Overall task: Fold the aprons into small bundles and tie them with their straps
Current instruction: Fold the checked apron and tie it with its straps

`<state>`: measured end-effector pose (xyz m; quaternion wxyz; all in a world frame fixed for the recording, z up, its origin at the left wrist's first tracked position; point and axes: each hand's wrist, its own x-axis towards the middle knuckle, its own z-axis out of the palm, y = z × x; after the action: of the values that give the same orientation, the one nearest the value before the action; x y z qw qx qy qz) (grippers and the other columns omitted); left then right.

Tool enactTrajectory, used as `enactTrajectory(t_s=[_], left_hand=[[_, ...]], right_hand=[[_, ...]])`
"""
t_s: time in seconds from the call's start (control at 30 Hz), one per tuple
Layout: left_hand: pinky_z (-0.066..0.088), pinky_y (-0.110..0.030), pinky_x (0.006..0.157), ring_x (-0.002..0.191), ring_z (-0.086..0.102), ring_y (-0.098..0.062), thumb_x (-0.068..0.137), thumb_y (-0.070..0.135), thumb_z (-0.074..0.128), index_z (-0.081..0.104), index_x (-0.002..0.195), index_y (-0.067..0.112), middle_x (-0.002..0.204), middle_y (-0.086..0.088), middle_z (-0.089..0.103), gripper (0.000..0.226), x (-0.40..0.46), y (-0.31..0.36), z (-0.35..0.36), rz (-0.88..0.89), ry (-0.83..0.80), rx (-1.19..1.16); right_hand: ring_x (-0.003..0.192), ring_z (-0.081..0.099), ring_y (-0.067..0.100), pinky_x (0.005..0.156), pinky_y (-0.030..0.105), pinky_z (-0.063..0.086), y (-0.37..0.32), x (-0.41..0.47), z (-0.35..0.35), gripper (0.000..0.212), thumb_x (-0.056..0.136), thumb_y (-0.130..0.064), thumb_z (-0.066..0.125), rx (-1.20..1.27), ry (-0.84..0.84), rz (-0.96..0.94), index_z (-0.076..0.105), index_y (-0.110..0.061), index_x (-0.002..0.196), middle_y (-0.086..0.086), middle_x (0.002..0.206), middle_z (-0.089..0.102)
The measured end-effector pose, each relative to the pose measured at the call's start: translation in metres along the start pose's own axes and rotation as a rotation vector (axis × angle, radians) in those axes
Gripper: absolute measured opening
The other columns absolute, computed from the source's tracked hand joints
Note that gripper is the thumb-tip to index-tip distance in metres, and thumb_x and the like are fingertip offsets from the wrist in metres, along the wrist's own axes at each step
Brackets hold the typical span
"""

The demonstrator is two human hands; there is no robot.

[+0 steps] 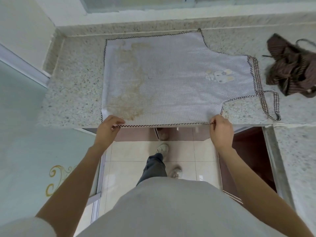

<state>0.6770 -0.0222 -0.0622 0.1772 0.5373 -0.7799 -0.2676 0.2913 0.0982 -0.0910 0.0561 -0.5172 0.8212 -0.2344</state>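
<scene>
Here's the pale apron (171, 79) spread flat across the speckled stone bench (73, 86), bib end out to the right, a faded brownish stain showing on its left half and a small cartoon print near the bib. The near hem runs right along the front edge of the bench, and that's where both hands are. The left hand (108, 128) has its fingers (118, 120) curled over the hem at the near left corner, pinching the dark zigzag trim. The right hand (220, 128) pinches the same trim at the near right corner, just where the skirt cuts in toward the bib. The hem looks taut between them. The checked neck strap (259, 86) loops loosely off the bib on the bench to the right. Farther right, apart from it all, a brown striped apron (290, 65) sits crumpled in a heap.
</scene>
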Motion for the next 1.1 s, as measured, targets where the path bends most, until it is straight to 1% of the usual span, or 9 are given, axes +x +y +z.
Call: enactTrajectory(t_s=[0.1,0.17,0.37,0.47,0.6,0.7,0.8,0.97,1.1], left_hand=[[0.040,-0.001,0.071,0.078,0.057,0.017,0.081,-0.003,0.064,0.061,0.078,0.061,0.082,0.043,0.059,0.064,-0.010,0.005,-0.008,-0.107,-0.031,-0.110],[0.040,-0.002,0.072,0.076,0.057,0.017,0.082,0.002,0.066,0.059,0.076,0.066,0.077,0.042,0.061,0.064,-0.012,0.006,-0.012,-0.131,-0.024,-0.150],[0.042,-0.003,0.075,0.078,0.060,0.015,0.084,0.010,0.067,0.063,0.076,0.058,0.078,0.034,0.065,0.049,-0.011,0.006,-0.017,-0.172,0.061,-0.269],[0.047,-0.009,0.075,0.078,0.062,0.008,0.084,0.015,0.069,0.063,0.077,0.053,0.079,0.029,0.067,0.039,-0.005,0.009,-0.019,-0.167,0.080,-0.275],[0.049,-0.018,0.070,0.074,0.063,-0.003,0.081,0.017,0.072,0.063,0.072,0.046,0.073,0.022,0.067,0.032,0.010,0.013,-0.024,-0.190,0.149,-0.303],[0.044,-0.005,0.069,0.071,0.059,0.011,0.082,0.010,0.069,0.066,0.072,0.044,0.073,0.030,0.065,0.035,0.025,0.019,-0.034,-0.174,0.224,-0.353],[0.041,-0.002,0.072,0.077,0.059,0.011,0.088,0.010,0.062,0.066,0.084,0.033,0.077,0.032,0.065,0.024,0.049,0.020,-0.043,-0.170,0.263,-0.347],[0.038,-0.001,0.072,0.093,0.057,-0.011,0.094,0.023,0.054,0.069,0.106,0.012,0.099,0.003,0.065,0.022,0.115,0.018,-0.049,-0.231,0.261,-0.277],[0.042,-0.019,0.077,0.090,0.059,-0.012,0.092,0.023,0.056,0.069,0.104,0.015,0.099,-0.001,0.069,0.019,0.172,0.017,-0.053,-0.272,0.293,-0.215]], right_hand=[[0.068,0.051,0.032,0.058,0.033,0.033,0.001,-0.011,-0.010,0.018,0.074,0.011,0.053,0.040,0.027,0.041,0.053,-0.006,0.079,0.012,0.069,0.057],[0.070,0.049,0.032,0.060,0.034,0.034,0.001,-0.013,-0.017,0.020,0.069,0.010,0.051,0.012,0.064,0.023,0.054,-0.008,0.078,0.010,0.070,0.058],[0.081,0.054,0.031,0.071,0.038,0.040,0.012,-0.010,-0.041,0.019,0.075,0.007,0.060,0.049,0.073,-0.038,0.065,-0.011,0.077,0.005,0.076,0.065],[0.080,0.059,0.024,0.069,0.027,0.042,0.010,-0.005,-0.053,0.016,0.084,0.002,0.059,0.172,-0.011,-0.122,0.069,-0.010,0.090,0.002,0.087,0.069],[0.079,0.061,0.017,0.070,0.018,0.046,0.007,0.011,-0.066,0.012,0.090,-0.013,0.060,0.384,-0.050,-0.024,0.068,-0.011,0.099,-0.006,0.089,0.066],[0.078,0.060,0.008,0.069,0.038,0.054,0.006,0.037,-0.067,0.012,0.090,-0.015,0.060,0.481,-0.009,0.033,0.068,-0.009,0.097,-0.006,0.088,0.066],[0.079,0.058,0.006,0.068,0.042,0.056,0.002,0.068,-0.065,0.008,0.089,-0.016,0.062,0.561,0.023,0.122,0.067,-0.013,0.095,-0.011,0.083,0.063],[0.069,0.051,0.008,0.065,0.012,0.040,-0.019,0.136,-0.059,0.012,0.087,-0.017,0.064,0.540,0.084,0.184,0.066,-0.007,0.094,-0.001,0.075,0.057],[0.078,0.055,0.016,0.066,0.018,0.036,-0.035,0.192,-0.049,0.017,0.088,-0.020,0.063,0.458,0.092,0.266,0.064,-0.006,0.098,0.005,0.084,0.062]])
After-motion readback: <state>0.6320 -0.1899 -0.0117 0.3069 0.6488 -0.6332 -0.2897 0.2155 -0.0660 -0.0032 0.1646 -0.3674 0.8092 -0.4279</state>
